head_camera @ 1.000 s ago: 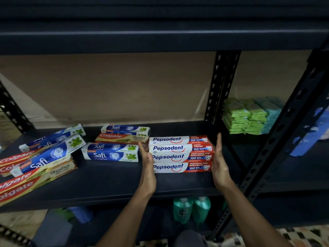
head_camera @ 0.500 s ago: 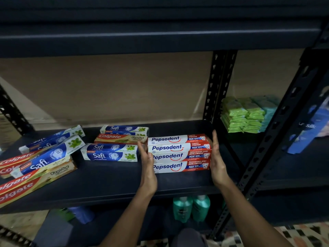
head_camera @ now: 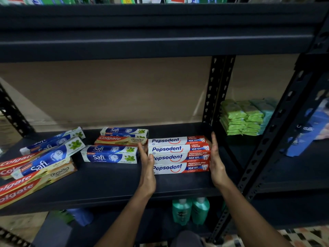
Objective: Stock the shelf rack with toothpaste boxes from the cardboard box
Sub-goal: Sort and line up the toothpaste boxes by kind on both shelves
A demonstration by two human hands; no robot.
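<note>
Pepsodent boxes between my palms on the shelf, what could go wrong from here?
Your left hand and right hand only press flat on the ends of the Pepsodent boxes; if lifted, the group could buckle and spill. The left hand sits beside the Safi boxes, so a sideways nudge may shove them. The Colgate boxes at left lie askew near the shelf front edge and might slide off.
</note>
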